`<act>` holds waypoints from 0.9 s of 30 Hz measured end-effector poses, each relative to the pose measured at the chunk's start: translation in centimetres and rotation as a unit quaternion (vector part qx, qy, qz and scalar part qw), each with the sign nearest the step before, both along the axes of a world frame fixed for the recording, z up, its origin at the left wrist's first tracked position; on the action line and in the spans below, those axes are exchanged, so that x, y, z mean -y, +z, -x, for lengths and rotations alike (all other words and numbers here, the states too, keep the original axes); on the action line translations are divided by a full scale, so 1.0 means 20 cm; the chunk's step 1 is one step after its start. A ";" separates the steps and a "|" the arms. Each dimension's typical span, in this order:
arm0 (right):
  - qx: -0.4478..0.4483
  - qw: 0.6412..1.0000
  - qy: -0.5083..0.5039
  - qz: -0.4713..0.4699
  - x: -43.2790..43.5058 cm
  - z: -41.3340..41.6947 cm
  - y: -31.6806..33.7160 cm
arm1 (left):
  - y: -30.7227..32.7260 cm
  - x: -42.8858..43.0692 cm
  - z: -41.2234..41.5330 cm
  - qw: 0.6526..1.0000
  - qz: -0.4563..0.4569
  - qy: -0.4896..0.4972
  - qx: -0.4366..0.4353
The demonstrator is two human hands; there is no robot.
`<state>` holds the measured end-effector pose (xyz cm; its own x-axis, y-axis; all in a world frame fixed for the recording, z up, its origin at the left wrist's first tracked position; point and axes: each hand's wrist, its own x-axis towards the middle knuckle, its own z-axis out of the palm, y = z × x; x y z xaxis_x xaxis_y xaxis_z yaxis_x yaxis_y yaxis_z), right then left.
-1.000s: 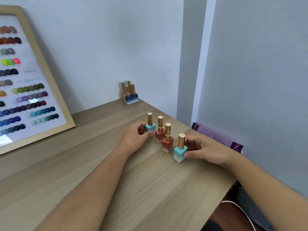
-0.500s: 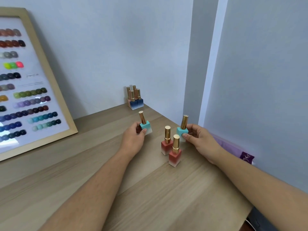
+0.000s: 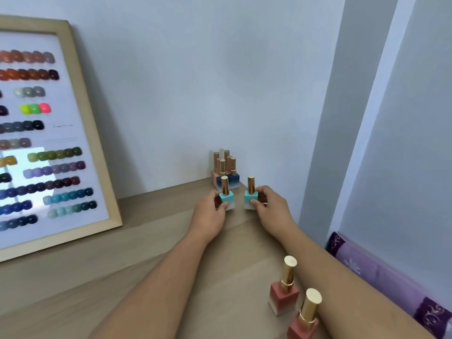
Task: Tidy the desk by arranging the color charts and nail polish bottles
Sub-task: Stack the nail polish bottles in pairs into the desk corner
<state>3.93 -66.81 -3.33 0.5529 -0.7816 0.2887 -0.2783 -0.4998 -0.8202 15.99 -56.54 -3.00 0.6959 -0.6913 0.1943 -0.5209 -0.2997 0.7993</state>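
- Between the two hands, a narrow strip of desk (image 3: 137, 277) shows; each hand is closed around a teal bottle, the pair upright and near each other but apart.
- Left hand (image 3: 208, 217): thumb and fingers pinch the lower body of the left teal bottle (image 3: 226, 199); its gold cap stands clear above the fingers.
- Right hand (image 3: 269, 211): thumb in front and fingers behind grip the right teal bottle (image 3: 251, 199), which looks set on or just over the wood; I cannot tell which.
- Since half a second ago both hands have carried their bottles away from the body toward the back corner, and the bottles have drawn closer together.
- Just beyond the fingertips, a cluster of bottles (image 3: 226, 171) with gold caps stands against the wall, blue and pink ones among them.
- Behind the right wrist, near the forearm, two red bottles (image 3: 292, 299) stand upright, left where they were.
- Well off to the left of the left hand, a framed color chart (image 3: 61, 133) leans on the pale wall (image 3: 195, 81), its foot on the desk.
- Beyond the right forearm, off the desk's edge, lies purple patterned cloth (image 3: 381, 277).
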 end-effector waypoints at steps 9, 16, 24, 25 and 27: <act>-0.024 0.999 0.018 0.016 0.21 -0.26 0.00 | 0.01 0.19 -0.11 0.996 -0.005 0.029 0.081; -0.062 0.996 0.042 0.050 0.23 -0.27 0.00 | -0.01 0.21 -0.14 0.996 0.004 0.030 0.086; -0.050 0.997 0.010 0.055 0.22 -0.29 0.00 | -0.01 0.21 -0.14 0.997 0.051 0.054 0.032; -0.050 0.997 0.004 0.053 0.23 -0.29 0.00 | -0.01 0.22 -0.14 0.997 0.051 0.055 0.034; -0.051 0.997 -0.004 0.051 0.23 -0.31 0.01 | -0.01 0.23 -0.15 0.996 0.054 0.061 0.037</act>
